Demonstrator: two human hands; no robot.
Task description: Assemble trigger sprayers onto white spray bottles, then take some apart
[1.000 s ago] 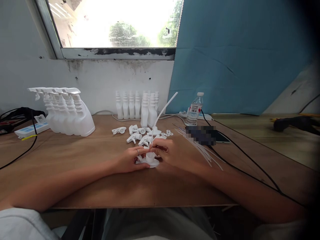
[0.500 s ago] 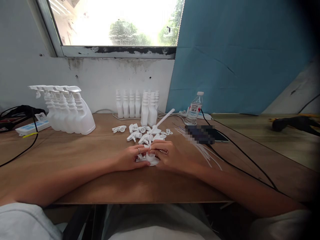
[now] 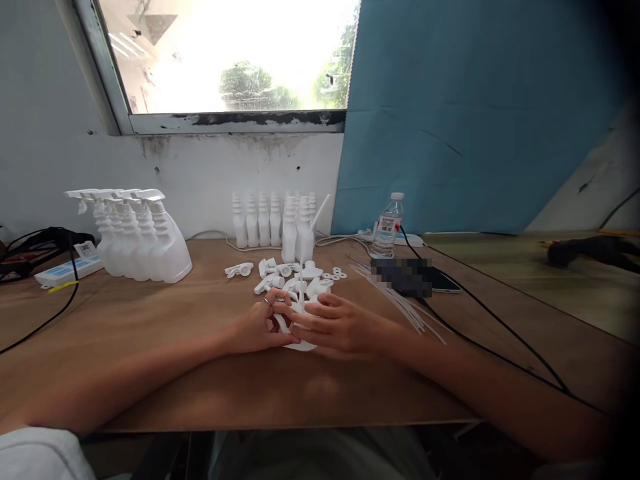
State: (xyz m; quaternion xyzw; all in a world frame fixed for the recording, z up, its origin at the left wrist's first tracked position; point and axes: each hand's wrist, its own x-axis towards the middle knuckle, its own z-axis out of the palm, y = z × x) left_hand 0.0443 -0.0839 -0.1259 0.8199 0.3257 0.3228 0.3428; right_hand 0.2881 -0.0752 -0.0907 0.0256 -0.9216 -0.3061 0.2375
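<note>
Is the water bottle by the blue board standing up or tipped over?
Upright: the water bottle stands on the table, white cap on top.

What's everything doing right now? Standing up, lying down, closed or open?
White plastic trigger spray head, gripped by left hand, right hand flat against it.
White trigger-topped spray bottles, upright, heads fitted.
Headless white plastic bottles, upright, necks open.
Loose white trigger heads, lying scattered.
Thin white plastic tubes, lying loose.
Clear water bottle, upright, capped.
</note>
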